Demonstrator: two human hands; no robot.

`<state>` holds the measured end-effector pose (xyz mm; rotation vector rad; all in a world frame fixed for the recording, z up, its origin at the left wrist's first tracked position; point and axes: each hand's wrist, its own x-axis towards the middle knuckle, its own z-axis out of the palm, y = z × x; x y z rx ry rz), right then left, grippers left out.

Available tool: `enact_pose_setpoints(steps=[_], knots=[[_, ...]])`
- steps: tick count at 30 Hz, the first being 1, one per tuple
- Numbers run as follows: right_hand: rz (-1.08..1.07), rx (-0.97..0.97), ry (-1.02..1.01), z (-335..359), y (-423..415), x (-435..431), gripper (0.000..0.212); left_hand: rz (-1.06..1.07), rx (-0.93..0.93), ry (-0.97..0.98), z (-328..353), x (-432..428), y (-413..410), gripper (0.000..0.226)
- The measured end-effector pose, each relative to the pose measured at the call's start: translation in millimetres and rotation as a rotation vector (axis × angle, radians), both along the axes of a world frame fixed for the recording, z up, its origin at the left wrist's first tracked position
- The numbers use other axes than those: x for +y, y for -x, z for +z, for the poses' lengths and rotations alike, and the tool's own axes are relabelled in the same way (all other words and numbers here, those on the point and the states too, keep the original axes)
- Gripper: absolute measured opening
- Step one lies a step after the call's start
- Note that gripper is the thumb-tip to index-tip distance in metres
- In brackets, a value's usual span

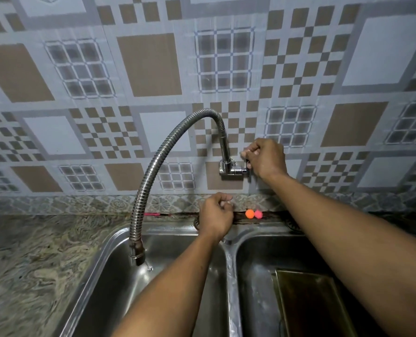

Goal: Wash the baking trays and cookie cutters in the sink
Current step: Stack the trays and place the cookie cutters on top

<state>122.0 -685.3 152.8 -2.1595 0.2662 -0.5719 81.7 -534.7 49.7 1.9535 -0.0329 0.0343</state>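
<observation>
A dark baking tray point(306, 302) lies in the right basin of the steel double sink point(229, 263), partly hidden by my right forearm. My right hand point(265, 158) grips the tap handle on the wall-mounted tap point(233, 170). The tap's flexible chrome hose point(153, 171) arches left and ends with its nozzle point(137, 254) over the left basin, with a few drops at its tip. My left hand point(215, 216) hovers over the sink's back rim with fingers curled, holding nothing I can see. No cookie cutters are in view.
A marbled stone counter point(32, 263) runs to the left of the sink. Two small balls, orange point(249, 213) and pink point(258, 214), sit at the back edge against the tiled wall. A round dark fitting point(293, 224) lies behind the right basin.
</observation>
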Motion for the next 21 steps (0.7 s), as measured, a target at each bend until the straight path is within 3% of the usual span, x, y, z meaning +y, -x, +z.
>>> enact_pose_setpoints(steps=[7,9,17,21], knots=[[-0.070,0.097,0.061,-30,63,-10,0.009,-0.113,0.178,0.064,-29,-4,36,0.016],[-0.059,0.213,0.033,-55,98,-19,0.002,-0.148,0.214,0.079,-41,-6,61,0.017],[0.035,0.795,-0.080,-166,283,-43,0.010,-0.442,0.513,-0.069,-107,-19,180,0.019],[0.090,0.950,-0.123,-206,343,-48,0.008,-0.625,0.582,-0.181,-131,-23,219,0.017]])
